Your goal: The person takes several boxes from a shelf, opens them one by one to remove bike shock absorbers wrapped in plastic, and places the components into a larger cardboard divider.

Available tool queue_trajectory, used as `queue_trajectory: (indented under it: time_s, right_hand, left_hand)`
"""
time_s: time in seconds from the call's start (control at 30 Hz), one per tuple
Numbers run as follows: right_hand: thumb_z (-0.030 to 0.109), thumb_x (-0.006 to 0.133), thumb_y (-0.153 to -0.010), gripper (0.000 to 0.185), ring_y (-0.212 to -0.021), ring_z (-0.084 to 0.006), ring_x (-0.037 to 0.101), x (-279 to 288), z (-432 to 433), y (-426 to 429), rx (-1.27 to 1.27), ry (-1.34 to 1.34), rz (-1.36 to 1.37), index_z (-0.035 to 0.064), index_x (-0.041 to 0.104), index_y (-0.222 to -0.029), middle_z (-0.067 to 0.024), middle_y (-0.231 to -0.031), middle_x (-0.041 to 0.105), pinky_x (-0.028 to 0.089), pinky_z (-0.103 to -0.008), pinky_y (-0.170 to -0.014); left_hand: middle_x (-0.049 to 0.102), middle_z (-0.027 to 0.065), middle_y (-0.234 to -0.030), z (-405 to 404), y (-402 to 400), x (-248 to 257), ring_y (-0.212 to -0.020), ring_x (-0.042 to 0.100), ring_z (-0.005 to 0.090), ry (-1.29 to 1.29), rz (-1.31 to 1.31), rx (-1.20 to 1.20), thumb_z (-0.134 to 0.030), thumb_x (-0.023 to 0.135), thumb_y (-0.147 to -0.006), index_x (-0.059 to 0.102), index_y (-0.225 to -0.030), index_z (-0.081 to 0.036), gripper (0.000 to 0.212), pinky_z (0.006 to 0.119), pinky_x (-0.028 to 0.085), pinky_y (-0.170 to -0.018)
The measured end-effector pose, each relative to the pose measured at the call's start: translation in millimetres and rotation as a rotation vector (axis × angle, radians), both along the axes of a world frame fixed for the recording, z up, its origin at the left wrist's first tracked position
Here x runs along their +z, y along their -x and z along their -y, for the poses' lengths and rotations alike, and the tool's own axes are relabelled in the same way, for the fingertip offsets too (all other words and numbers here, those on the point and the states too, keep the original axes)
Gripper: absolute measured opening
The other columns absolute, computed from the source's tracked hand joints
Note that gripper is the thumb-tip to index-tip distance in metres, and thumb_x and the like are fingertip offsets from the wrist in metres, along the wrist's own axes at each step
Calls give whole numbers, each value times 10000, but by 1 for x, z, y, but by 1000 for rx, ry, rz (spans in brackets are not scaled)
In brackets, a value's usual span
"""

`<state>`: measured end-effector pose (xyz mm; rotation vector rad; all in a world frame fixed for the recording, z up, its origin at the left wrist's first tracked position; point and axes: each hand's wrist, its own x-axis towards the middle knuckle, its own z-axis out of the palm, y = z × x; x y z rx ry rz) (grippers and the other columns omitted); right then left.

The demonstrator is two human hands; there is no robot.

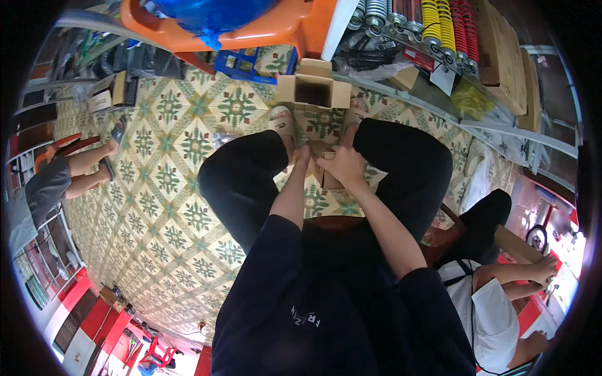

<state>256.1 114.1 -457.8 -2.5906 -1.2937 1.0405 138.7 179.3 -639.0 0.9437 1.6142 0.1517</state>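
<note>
A small brown cardboard box (pixel 333 182) is low between my knees, above the tiled floor. My right hand (pixel 347 164) grips its upper right edge, thumb pointing left across the top. On the box's left side, my left hand (pixel 302 154) is against a raised flap; its fingers are mostly hidden, so their hold does not show. The inside of this box is out of sight. Just beyond my feet stands a second cardboard box (pixel 341 95), its flaps spread and its dark inside facing me.
An orange plastic chair (pixel 291 28) bears a blue plastic bag (pixel 216 14); a blue crate (pixel 235 66) is below. Shock absorbers (pixel 444 28) line a shelf at right. A person in a white shirt (pixel 494 319) sits close at right, holding a long box (pixel 517 244). Another person's legs (pixel 89 171) are at left.
</note>
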Motion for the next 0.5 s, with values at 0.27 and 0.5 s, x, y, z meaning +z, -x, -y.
queue_trajectory:
  time_s: [0.27,0.5]
  right_hand:
    - [496,706,-664,499,-839,-338,674,-35,-8,44,126,-67,125,43,708,-873,-186,-832,680,544,-435,-740]
    - [470,711,-722,662,-1022,-388,596,-13,9,42,-37,-234,61,104,500,-1232,-225,-1153,536,516,-467,-787]
  left_hand:
    - [572,227,-1156,-38,-10,130,-1073,553,376,-586,239,-391,-154,549,-814,494,-1196,29,427,398,448,-905]
    - [530,291,-1184,42,68,223,-1142,500,429,-497,-98,-912,-141,581,-761,313,-1331,27,652,483,432,-924]
